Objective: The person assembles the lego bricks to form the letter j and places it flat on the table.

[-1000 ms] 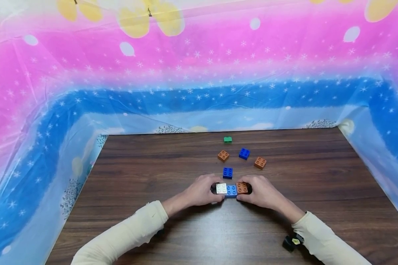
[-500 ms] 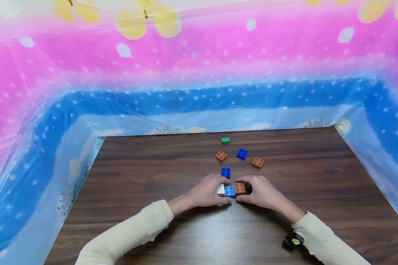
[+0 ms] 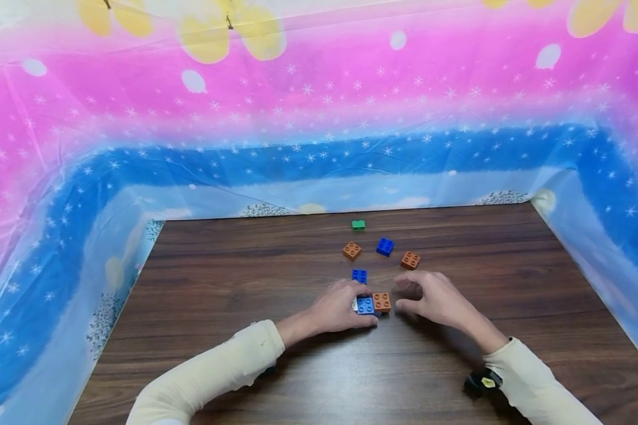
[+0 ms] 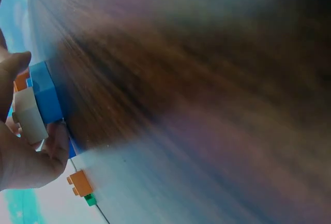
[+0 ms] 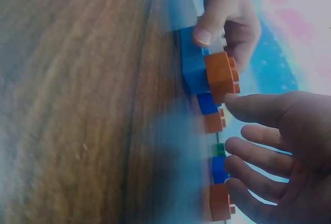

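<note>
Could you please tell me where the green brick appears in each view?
Head: the green brick, slightly right of centre.
Left wrist: the green brick, lower left, below an orange brick.
Right wrist: the green brick, right of centre, above a blue brick.
Shared landmark: the left hand.

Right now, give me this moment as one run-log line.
left hand: grips light blue block; orange block: on light blue block; right hand: holds nothing, near orange block; green block: farthest back
</note>
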### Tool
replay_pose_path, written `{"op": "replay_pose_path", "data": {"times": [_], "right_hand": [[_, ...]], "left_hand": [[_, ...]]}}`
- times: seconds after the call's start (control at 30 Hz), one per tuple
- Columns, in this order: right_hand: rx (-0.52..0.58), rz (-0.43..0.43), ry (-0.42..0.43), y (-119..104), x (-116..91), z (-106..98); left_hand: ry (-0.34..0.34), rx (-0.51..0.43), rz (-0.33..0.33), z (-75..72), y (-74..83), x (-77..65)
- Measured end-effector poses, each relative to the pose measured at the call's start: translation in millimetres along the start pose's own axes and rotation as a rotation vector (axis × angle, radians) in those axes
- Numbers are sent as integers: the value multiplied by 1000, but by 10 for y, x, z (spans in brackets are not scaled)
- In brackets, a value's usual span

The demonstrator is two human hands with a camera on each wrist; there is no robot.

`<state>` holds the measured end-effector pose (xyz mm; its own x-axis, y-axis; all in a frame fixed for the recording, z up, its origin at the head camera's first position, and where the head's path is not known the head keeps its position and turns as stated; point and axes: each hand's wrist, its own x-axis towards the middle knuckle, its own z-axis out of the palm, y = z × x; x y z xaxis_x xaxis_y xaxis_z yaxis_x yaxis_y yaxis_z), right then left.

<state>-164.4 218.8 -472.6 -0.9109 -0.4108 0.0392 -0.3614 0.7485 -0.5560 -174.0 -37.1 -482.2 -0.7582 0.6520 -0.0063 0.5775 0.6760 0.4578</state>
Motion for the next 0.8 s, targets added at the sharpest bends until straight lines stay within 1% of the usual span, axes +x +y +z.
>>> {"op": "replay_pose_path", "data": {"times": [0.13, 0.37, 0.53, 0.67, 0.8], "right_hand": [[-8, 9, 59, 29, 12, -41], [28, 31, 162, 76, 44, -99], [46, 61, 241, 132, 91, -117], [25, 93, 287, 180, 131, -128], [-14, 118, 314, 254, 177, -131]], "left_hand": [[13, 25, -3, 22, 8, 3], [43, 32, -7, 41, 16, 12], [51, 37, -6, 57, 10, 18], [44, 38, -8, 57, 11, 23], [43, 39, -8, 55, 13, 29]]}}
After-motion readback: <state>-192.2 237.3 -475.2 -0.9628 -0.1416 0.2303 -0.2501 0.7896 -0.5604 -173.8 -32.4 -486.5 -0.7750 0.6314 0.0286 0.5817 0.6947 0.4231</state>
